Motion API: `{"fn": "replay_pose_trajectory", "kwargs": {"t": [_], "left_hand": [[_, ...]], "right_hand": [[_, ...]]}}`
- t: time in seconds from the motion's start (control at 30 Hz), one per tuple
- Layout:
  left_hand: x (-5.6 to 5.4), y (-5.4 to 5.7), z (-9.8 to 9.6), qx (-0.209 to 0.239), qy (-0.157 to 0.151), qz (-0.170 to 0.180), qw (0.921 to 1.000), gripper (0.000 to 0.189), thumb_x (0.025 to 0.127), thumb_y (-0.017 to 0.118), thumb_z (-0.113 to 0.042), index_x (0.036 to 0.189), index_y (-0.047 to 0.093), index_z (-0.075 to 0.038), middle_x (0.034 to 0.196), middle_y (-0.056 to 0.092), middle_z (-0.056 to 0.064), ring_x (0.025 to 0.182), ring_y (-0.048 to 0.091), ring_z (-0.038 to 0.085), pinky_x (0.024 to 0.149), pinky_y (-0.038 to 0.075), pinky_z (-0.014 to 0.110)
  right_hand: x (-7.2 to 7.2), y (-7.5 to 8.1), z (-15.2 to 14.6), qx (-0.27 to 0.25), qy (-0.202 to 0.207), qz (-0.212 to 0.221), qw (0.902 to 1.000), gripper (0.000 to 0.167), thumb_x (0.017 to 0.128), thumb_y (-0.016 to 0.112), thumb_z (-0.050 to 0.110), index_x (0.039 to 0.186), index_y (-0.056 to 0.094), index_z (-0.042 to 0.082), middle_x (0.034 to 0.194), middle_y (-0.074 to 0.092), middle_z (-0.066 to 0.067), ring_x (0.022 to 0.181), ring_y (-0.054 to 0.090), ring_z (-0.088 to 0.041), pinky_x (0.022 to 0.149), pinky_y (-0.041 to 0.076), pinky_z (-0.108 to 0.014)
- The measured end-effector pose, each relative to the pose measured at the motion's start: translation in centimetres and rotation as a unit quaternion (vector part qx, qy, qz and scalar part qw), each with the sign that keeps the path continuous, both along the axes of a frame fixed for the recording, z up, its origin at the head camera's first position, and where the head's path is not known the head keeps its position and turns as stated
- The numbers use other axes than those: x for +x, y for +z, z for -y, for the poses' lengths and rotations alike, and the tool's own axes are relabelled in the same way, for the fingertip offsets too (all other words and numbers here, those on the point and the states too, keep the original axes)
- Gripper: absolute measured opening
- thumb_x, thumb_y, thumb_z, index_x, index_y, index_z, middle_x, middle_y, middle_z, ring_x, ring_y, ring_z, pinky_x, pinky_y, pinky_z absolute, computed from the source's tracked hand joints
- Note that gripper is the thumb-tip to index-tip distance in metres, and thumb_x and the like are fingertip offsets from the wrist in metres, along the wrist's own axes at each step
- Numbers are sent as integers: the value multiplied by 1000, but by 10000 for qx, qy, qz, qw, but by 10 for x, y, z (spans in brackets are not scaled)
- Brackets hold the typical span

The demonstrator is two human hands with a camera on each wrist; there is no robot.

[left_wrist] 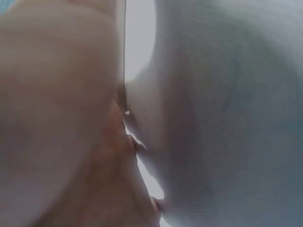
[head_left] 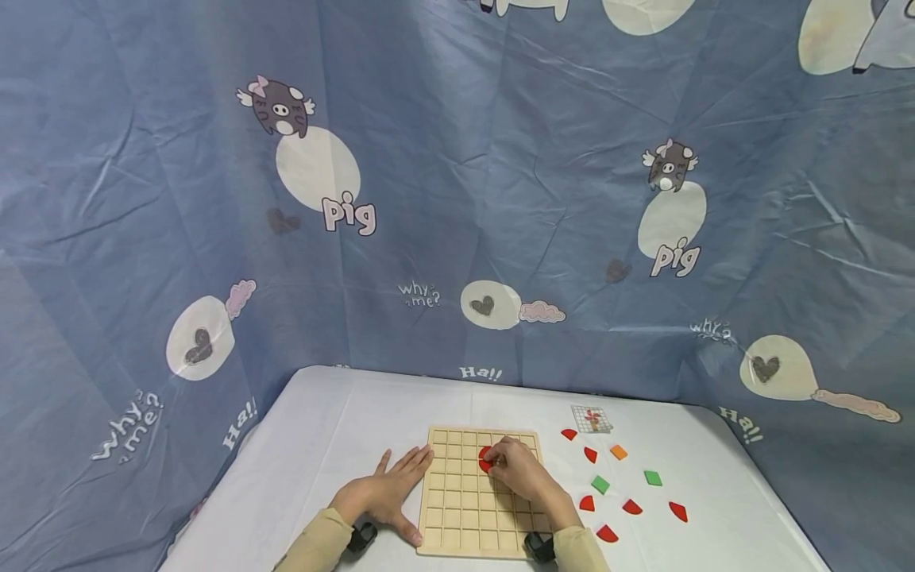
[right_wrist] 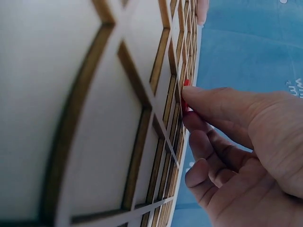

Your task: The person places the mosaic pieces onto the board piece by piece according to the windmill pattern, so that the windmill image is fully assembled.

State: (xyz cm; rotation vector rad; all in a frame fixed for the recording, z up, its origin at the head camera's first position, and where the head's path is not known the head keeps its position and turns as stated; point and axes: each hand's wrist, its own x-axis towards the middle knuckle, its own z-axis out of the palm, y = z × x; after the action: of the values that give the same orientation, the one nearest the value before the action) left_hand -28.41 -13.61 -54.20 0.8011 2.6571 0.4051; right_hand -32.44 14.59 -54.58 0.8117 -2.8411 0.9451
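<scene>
A wooden grid board (head_left: 460,500) lies on the white table. My left hand (head_left: 386,494) rests with fingers spread along the board's left edge, the thumb at its lower corner. Over the upper right part of the board is my right hand (head_left: 522,473). In the right wrist view its thumb and fingertips pinch a red piece (right_wrist: 185,101) down at the grid. Red quarter-circle pieces (head_left: 484,454) show in the cells beside those fingertips, partly hidden by them. The left wrist view is filled by blurred skin and a pale surface.
Right of the board lie several loose red quarter-circles (head_left: 632,507), two green squares (head_left: 653,478) and an orange square (head_left: 618,452). A small pattern card (head_left: 592,419) with a printed grid is beyond the board's upper right corner. A blue printed cloth (head_left: 443,199) hangs behind the table.
</scene>
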Motion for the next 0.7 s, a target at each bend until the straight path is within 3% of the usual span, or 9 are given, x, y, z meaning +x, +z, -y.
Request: {"fn": "replay_pose_trajectory", "kwargs": {"t": [0.7], "left_hand": [[0, 1, -1, -46, 47, 38, 10000, 133, 61, 79, -65, 155, 6, -5, 164, 3, 12, 151, 4, 31, 117, -2, 64]], "right_hand": [[1, 2, 0, -88, -97, 63, 9999, 11, 81, 75, 5, 91, 71, 6, 88, 63, 0, 76, 52, -5, 63, 47, -20]]}}
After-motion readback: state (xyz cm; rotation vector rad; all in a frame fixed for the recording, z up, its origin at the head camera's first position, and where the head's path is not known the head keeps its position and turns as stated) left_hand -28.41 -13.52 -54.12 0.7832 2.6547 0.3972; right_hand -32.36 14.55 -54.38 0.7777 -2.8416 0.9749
